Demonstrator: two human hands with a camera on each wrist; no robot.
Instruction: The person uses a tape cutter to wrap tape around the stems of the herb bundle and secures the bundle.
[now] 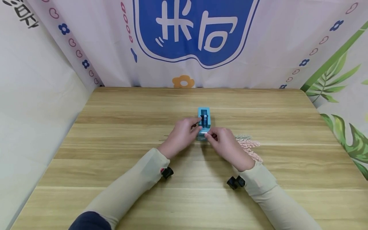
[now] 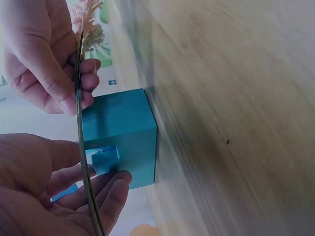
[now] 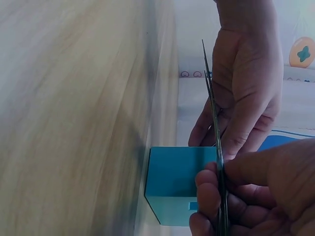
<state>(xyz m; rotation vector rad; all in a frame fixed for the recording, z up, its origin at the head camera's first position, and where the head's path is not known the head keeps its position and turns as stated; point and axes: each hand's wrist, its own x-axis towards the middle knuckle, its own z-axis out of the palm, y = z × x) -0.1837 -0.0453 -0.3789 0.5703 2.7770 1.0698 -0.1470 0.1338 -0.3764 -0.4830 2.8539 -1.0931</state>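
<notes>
A blue tape dispenser (image 1: 204,110) stands on the table, a roll of tape inside it. My left hand (image 1: 181,133) grips its near left side, thumb and fingers around the cutter end. My right hand (image 1: 227,144) pinches the thin dark stems (image 3: 215,115) of flower sprigs close in front of the dispenser. The pink and pale green flower heads (image 1: 250,147) stick out to the right, partly hidden behind the right hand. The stem ends pass the left hand to the left. A shiny strip of clear tape (image 1: 203,131) shows between the hands; its end is hidden by the right fingertips.
The wooden table (image 1: 129,102) reaches back to a printed cloth (image 1: 258,73) hanging along its far edge. A white cloth hangs at the left, a leaf-patterned one (image 1: 336,127) at the right. Black wrist cameras (image 1: 235,182) sit under both sleeves.
</notes>
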